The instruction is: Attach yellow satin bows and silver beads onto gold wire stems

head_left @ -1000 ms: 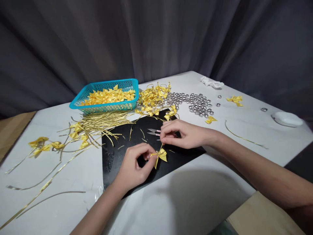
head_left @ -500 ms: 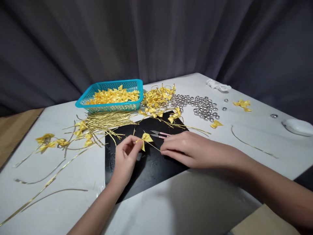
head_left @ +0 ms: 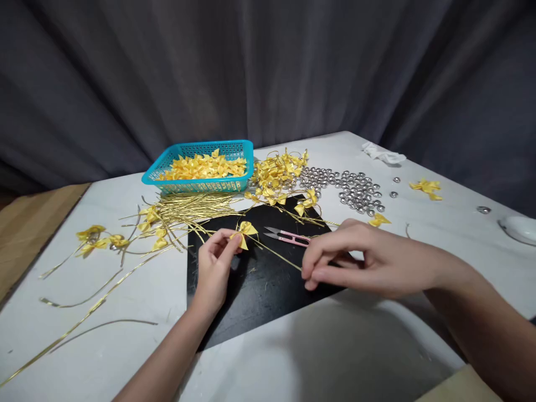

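Note:
Between thumb and fingers, my left hand (head_left: pixel 218 262) pinches a yellow ribbon bow (head_left: pixel 247 228) above the black mat (head_left: pixel 251 307). A gold cord (head_left: pixel 278 257) stretches from the bow to the right. Its far end is pinched by the closed fingertips of my right hand (head_left: pixel 352 257). Behind the cord, pink-handled thread snips (head_left: pixel 288 237) lie on the mat, blades pointing left; my right hand partly covers their handle end.
A turquoise basket (head_left: pixel 196 181) of yellow bows stands at the back. Cut gold cords (head_left: pixel 196 207) lie before it. Corded bows (head_left: pixel 278 167) and silver beads (head_left: pixel 360 191) are heaped to its right. Loose bows and cords lie on the left. A white dish (head_left: pixel 519 230) sits far right.
My right hand has moved right, away from my left hand, so a longer stretch of cord shows between them. More of the snips is uncovered. The view has shifted slightly.

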Demonstrator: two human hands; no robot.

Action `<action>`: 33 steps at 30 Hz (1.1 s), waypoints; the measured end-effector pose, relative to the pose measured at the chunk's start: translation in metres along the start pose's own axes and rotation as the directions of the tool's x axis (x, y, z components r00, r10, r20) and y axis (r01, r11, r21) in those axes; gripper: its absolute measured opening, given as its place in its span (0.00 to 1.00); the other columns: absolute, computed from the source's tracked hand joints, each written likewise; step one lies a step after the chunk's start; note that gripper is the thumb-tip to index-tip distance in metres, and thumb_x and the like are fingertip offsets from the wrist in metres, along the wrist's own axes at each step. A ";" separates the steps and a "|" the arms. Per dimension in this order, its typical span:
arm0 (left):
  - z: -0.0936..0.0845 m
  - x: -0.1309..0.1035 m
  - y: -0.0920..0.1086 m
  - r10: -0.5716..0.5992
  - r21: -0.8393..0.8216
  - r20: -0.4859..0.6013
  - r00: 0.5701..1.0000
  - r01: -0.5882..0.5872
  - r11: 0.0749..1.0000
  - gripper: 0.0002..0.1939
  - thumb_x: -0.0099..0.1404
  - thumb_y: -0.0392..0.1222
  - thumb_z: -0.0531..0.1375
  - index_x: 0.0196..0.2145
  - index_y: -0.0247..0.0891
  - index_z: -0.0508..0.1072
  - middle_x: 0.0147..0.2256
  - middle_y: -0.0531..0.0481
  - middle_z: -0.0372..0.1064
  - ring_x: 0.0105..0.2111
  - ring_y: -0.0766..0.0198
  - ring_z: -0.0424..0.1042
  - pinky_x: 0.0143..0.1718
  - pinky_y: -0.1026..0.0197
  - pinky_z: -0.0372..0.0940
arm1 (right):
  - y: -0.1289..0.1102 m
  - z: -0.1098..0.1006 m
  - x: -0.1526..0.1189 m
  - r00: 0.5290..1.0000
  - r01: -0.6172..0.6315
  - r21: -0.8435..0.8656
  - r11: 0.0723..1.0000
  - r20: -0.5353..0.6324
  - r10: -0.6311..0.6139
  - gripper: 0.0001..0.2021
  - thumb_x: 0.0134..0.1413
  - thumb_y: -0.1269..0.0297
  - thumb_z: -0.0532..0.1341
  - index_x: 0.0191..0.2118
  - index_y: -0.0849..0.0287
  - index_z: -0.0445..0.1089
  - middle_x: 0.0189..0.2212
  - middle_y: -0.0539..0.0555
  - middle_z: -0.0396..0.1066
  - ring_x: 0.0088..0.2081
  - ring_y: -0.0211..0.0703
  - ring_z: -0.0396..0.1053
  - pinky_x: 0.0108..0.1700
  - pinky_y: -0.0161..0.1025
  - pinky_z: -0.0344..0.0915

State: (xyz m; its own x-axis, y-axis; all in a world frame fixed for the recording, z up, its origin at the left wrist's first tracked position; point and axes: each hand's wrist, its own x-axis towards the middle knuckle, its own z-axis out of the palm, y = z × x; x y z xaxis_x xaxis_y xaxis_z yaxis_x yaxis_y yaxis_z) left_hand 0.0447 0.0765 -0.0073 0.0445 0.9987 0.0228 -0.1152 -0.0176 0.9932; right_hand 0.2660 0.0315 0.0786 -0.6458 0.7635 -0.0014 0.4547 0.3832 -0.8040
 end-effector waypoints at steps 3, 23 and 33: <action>0.002 -0.001 0.002 -0.014 -0.020 0.083 0.996 0.016 1.000 0.06 0.54 0.40 0.64 0.23 0.36 0.72 0.22 0.56 0.63 0.24 0.70 0.60 0.28 0.69 0.57 | -0.002 0.004 0.002 0.993 0.028 0.231 0.973 0.106 -0.053 0.13 0.47 0.62 0.66 0.38 0.66 0.71 0.34 0.57 0.77 0.16 0.25 0.48 0.17 0.28 0.48; -0.002 -0.009 0.001 -0.046 0.044 0.405 0.913 0.031 0.999 0.09 0.59 0.41 0.60 0.23 0.36 0.69 0.22 0.55 0.62 0.25 0.69 0.58 0.28 0.66 0.53 | 0.022 0.039 0.023 0.876 0.133 -0.201 0.971 -0.434 -0.210 0.10 0.58 0.74 0.56 0.39 0.64 0.74 0.31 0.55 0.75 0.32 0.34 0.70 0.36 0.29 0.65; 0.008 -0.014 0.014 -0.058 0.211 0.477 0.877 -0.050 0.976 0.10 0.58 0.43 0.58 0.23 0.34 0.67 0.20 0.55 0.58 0.22 0.69 0.55 0.23 0.65 0.50 | 0.028 0.042 0.025 0.870 0.187 -0.333 0.924 -0.381 -0.313 0.05 0.55 0.73 0.60 0.34 0.66 0.75 0.26 0.53 0.75 0.26 0.32 0.69 0.30 0.27 0.62</action>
State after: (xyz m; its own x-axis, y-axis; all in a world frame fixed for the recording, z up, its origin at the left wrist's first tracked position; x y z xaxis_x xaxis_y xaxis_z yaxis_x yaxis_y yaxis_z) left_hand 0.0499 0.0614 0.0074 0.5187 0.8548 0.0169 0.0945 -0.0770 0.9925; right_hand 0.2368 0.0391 0.0308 -0.4701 0.7424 0.4774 0.5040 0.6698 -0.5453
